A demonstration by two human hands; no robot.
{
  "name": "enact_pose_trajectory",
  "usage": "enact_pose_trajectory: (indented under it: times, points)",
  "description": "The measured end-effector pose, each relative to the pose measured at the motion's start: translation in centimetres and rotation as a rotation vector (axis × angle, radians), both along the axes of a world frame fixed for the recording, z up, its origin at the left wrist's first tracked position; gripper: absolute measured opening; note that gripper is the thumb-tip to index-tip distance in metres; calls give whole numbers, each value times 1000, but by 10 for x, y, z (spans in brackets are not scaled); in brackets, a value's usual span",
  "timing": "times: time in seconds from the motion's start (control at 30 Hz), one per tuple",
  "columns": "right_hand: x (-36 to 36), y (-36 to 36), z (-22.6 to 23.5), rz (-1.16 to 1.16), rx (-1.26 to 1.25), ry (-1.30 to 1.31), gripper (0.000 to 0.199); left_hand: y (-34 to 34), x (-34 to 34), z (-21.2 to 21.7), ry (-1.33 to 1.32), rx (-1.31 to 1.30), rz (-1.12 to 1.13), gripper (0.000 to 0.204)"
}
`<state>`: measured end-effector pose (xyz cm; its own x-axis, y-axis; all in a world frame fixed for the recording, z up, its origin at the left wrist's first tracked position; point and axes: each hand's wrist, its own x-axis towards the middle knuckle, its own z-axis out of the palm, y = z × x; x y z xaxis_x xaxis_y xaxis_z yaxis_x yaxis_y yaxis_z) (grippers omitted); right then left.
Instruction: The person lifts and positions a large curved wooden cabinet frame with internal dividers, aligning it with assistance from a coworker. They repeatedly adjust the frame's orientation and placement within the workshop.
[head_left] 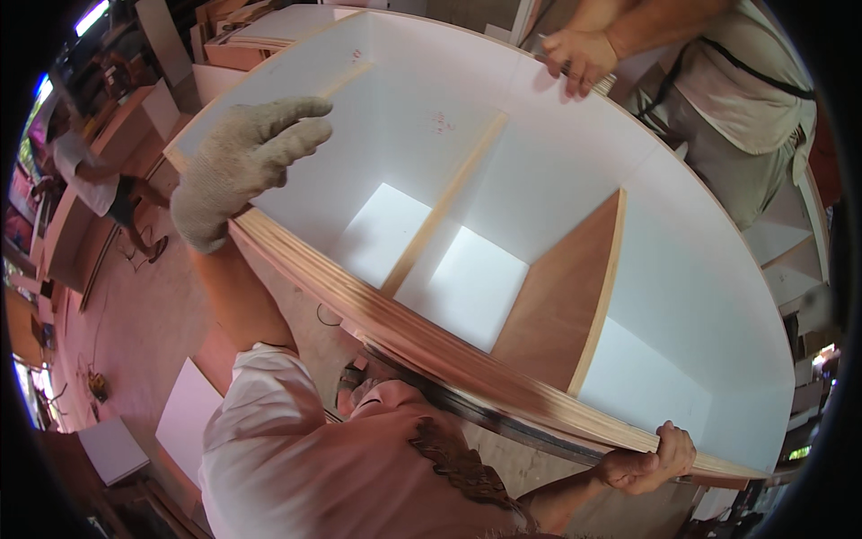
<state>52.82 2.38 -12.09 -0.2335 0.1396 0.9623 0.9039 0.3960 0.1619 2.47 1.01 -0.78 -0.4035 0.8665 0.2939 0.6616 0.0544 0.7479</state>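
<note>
In front of me is a large wooden cabinet carcass (449, 340) with a white-lined inside and bare plywood edges. A thin divider (446, 205) and a brown plywood divider (566, 292) split it into compartments. My left hand (247, 166), in a pale knitted glove, is over the near edge toward the left corner, its fingers stretched out and holding nothing. Bare and closed, my right hand (655, 460) grips the near rim close to the right end. Across the cabinet, a co-worker's hand (579, 58) rests at the far rim; whatever is under its fingers is unclear.
The co-worker in an apron (741, 99) stands beyond the far right side. Another person (94, 175) is off to the left among long boards. White panels (190, 420) lie on the concrete floor (135, 337) at my left. Stacked boards (260, 40) stand behind the cabinet.
</note>
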Motion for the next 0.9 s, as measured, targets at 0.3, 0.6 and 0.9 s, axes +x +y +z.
enact_pose_trajectory:
  times: [0.3,0.6,0.9]
  points:
    - [-2,-2,0,-30,-45,66,54,-56,-29,-4,150,536,128,44]
    - [5,-3,-16,-57,-73,369,34,-39,-105,-20,493,351,-247,22]
    - [7,-5,-18,-318,-145,486,32,-38,-120,-33,420,366,-394,67]
